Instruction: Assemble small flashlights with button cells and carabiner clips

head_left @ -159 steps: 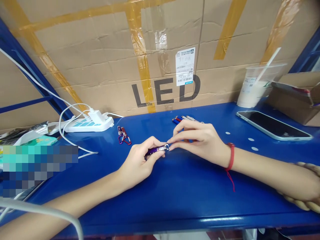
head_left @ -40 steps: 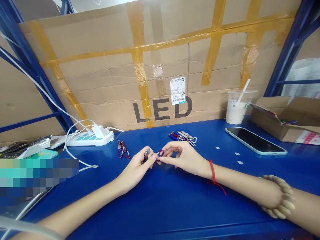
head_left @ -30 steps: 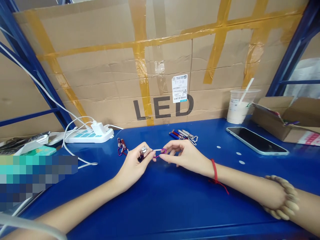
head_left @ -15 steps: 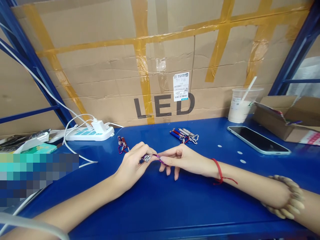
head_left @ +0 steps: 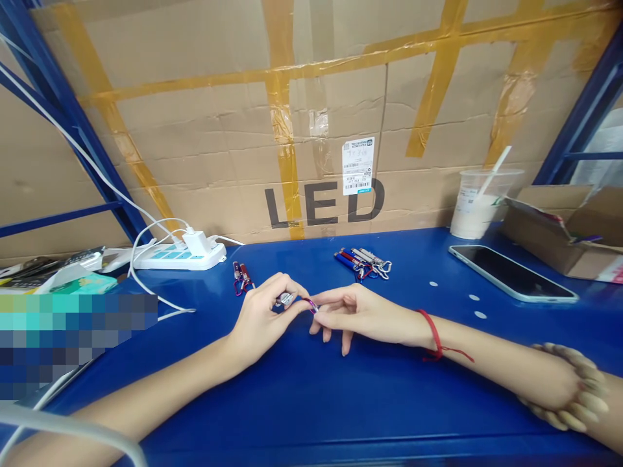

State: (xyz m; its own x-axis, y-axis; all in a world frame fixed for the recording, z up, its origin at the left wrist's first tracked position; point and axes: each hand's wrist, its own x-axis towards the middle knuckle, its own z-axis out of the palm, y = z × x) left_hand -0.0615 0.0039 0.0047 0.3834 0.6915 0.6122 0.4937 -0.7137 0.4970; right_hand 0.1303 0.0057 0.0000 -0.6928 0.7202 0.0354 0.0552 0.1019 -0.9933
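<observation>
My left hand (head_left: 263,318) is closed around a small keychain flashlight (head_left: 285,299), whose round silver end shows between thumb and fingers; most of its body is hidden. A purple carabiner clip (head_left: 312,305) spans the gap between the two hands. The thumb and forefinger of my right hand (head_left: 355,314) pinch the clip's right end, while its other fingers hang loosely below. Behind my left hand lie purple and red keychain flashlights (head_left: 243,275) with clips. Farther right on the blue table (head_left: 311,408) is a cluster of blue, red and silver ones (head_left: 357,261).
A white power strip (head_left: 180,255) with plugs and cables stands back left. At right are a phone (head_left: 511,274), a plastic drink cup with a straw (head_left: 479,206) and an open small carton (head_left: 559,227). A large taped cardboard box (head_left: 204,155) forms the back wall.
The view has shifted slightly, so the surroundings sit a little farther right. Both hands keep their grip; less of the purple clip shows between them, and its angle is steeper.
</observation>
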